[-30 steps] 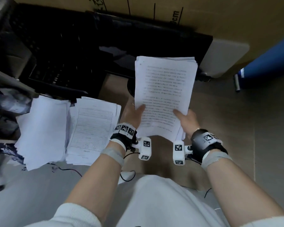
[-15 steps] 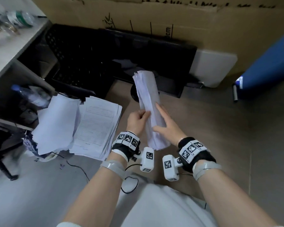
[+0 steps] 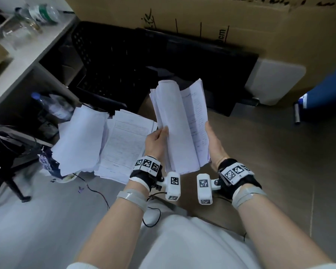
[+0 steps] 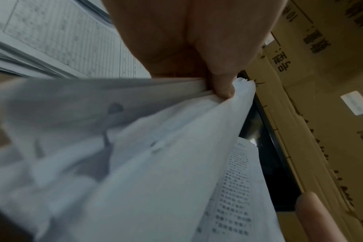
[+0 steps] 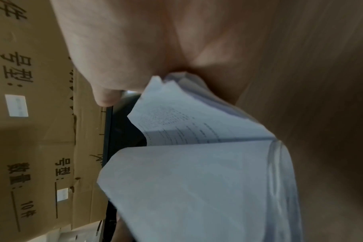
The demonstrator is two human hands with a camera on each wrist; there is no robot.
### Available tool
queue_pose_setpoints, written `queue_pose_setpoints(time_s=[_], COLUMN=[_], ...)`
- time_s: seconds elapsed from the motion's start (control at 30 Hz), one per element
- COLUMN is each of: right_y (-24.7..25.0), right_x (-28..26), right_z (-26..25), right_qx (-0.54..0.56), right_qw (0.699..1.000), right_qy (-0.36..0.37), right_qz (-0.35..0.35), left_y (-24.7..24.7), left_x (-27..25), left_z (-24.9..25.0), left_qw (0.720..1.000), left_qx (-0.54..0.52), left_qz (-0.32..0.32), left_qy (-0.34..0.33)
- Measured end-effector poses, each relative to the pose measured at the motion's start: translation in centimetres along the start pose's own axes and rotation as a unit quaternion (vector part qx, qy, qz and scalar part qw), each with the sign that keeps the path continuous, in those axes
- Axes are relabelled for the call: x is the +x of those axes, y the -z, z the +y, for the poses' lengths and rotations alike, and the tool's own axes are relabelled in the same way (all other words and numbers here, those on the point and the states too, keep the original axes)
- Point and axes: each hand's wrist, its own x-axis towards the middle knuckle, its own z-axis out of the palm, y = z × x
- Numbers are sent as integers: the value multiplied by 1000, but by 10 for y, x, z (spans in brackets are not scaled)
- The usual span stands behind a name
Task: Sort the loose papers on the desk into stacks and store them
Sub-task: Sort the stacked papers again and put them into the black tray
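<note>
Both hands raised over the wooden surface (image 3: 260, 156), sharing one sheaf of papers (image 3: 179, 129) held upright and clear of the surface. Left hand (image 3: 156, 141): grip pinching the left edge of the sheaf, thumb on the near face, fingers behind; left wrist view shows the thumb (image 4: 222, 88) pressed onto the stacked sheet edges. Right hand (image 3: 214, 146): grip curled round the right edge from behind and below, the sheet edges seated in the fold of the palm in the right wrist view, thumb (image 5: 106, 96) standing off the paper. Sheaf bowed lengthwise, left portion rolled outward, printed text visible on the inner right pages. Left of the hands, two further piles lie flat on the surface: a printed stack (image 3: 124, 144) just beside the left hand and a blank-faced stack (image 3: 80, 140) overlapping its far-left side, corners hanging over the edge. Black monitor (image 3: 182, 61) lying behind the sheaf, cardboard box (image 3: 241, 22) behind that. Plastic bottle (image 3: 52, 105) on the shelf at left
</note>
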Motion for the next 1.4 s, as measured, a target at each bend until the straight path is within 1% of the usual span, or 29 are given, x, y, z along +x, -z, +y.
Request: queue_pose_setpoints(time_s=[0.03,0.1,0.2,0.27,0.37,0.4,0.5,0.57,0.63,0.7,0.73,0.8,0.9,0.97,1.0,1.07,1.1,1.13,1.2,1.27,1.33,1.4], right_y=[-17,-43,-77,-99,-144,-157,-190,-207,-218,-227,-232,-242,-254,-257,-259,-262,-263,-266,-270,-274,-274,-274], right_x=[-11,-8,12,30,29,30,35,39,44,49,50,54,64,74,77,85,91,96,109,119,128,134], right_z=[-15,-26,-24,-17,-31,-33,-31,-31,-32,-37,-41,-48,-52,-53,-55,-63,-66,-69,-75,-77,-78,-79], right_qx=[2,18,37,40,32,29,30,26,15,19,33,39,-56,-102,-113,-138,-154,-168,-189,-180,-185,-179], right_qw=[1000,999,999,999,996,995,993,993,993,991,991,995,995,992,991,987,984,981,975,975,972,973], right_qy=[8,15,-9,-1,0,4,4,-5,-12,-6,2,23,42,60,67,80,86,93,112,128,133,131], right_qz=[6,23,32,35,81,99,112,118,120,134,129,86,68,43,34,24,13,3,10,31,56,57], left_y=[8,25,53,75,110,121,155,174,190,205,210,221,237,248,254,265,269,271,270,268,263,256], left_x=[6,23,44,60,84,91,109,122,131,136,138,142,149,148,147,146,147,148,153,157,160,170], left_z=[2,5,14,20,28,31,37,39,39,40,41,41,41,47,49,49,48,47,46,55,70,81], left_qw=[1000,1000,999,998,997,997,998,994,990,986,988,994,997,989,983,983,987,991,998,993,987,983], left_qx=[-3,-13,-40,-47,-63,-55,10,13,17,38,34,13,-21,-67,-86,-70,-45,-34,-19,20,33,49], left_qz=[-4,-8,-21,-30,-49,-51,-61,-102,-130,-129,-118,-92,-67,-88,-106,-125,-117,-86,17,117,158,172], left_qy=[4,7,3,1,-9,-16,-22,-21,-49,-100,-97,-57,36,103,121,118,105,95,62,15,-22,-52])
